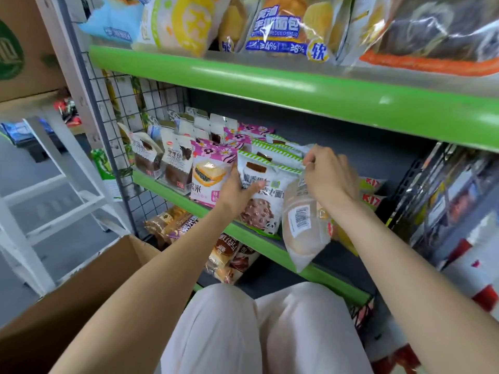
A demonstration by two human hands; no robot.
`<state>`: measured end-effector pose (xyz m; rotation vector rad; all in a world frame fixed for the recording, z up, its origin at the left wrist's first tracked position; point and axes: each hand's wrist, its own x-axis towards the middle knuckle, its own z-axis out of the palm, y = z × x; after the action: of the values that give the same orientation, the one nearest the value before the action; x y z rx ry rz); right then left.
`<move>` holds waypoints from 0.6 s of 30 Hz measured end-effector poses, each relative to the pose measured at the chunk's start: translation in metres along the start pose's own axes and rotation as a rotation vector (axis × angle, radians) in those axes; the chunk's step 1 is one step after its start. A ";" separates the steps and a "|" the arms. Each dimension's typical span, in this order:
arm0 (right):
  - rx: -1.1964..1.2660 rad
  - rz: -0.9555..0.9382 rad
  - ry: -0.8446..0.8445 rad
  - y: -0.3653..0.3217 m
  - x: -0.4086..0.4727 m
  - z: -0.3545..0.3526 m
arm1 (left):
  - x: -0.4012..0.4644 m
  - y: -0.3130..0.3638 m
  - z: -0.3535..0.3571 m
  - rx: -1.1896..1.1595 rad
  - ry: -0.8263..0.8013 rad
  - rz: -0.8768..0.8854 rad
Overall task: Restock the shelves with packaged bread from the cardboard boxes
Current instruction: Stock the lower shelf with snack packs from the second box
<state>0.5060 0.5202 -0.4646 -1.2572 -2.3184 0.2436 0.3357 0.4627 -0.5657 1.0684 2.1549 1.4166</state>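
Observation:
My left hand [237, 193] grips the front of a white-and-green bread pack [266, 195] standing at the edge of the middle green shelf [256, 240]. My right hand [328, 176] pinches the top of a clear bread pack [302, 228] with a barcode label, which hangs tilted over the shelf edge just right of the white-and-green pack. More white-and-green packs stand in a row behind. An open cardboard box [89, 287] sits at the lower left beside my knees.
Purple packs [209, 176] and dark bread packs [172, 160] fill the shelf's left part beside a wire grid side panel [121, 109]. The upper shelf [270, 87] carries large bread bags. Yellow packs [372, 195] lie at right. A white stepladder [54, 184] stands left.

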 end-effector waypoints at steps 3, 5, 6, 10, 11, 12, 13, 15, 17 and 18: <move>0.077 0.036 0.025 0.001 0.004 -0.003 | 0.013 -0.006 0.009 -0.019 -0.046 0.015; 0.153 0.066 0.050 0.002 0.009 -0.004 | -0.003 0.022 0.001 0.035 -0.108 -0.014; 0.185 0.086 0.055 0.002 0.011 -0.004 | -0.003 0.024 0.003 0.157 -0.121 -0.041; 0.286 0.145 0.077 0.003 0.017 -0.003 | -0.004 0.030 0.004 0.595 -0.105 -0.133; 0.302 0.149 0.081 0.002 0.017 -0.003 | -0.006 0.031 0.002 0.635 -0.135 -0.129; 0.314 0.153 0.087 0.002 0.017 -0.004 | -0.006 0.033 0.001 0.660 -0.154 -0.106; 0.321 0.164 0.093 0.003 0.016 -0.005 | -0.008 0.035 0.000 0.664 -0.149 -0.085; 0.328 0.193 0.098 0.005 0.016 -0.006 | -0.011 0.039 0.001 0.612 -0.091 -0.050; 0.335 0.225 0.090 0.007 0.017 -0.005 | -0.011 0.040 0.002 0.492 -0.071 -0.068; 0.347 0.241 0.081 0.008 0.017 -0.003 | -0.011 0.039 0.002 0.407 -0.080 -0.083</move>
<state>0.5059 0.5390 -0.4591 -1.3336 -1.9489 0.6348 0.3601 0.4642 -0.5328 1.1292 2.4570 0.9022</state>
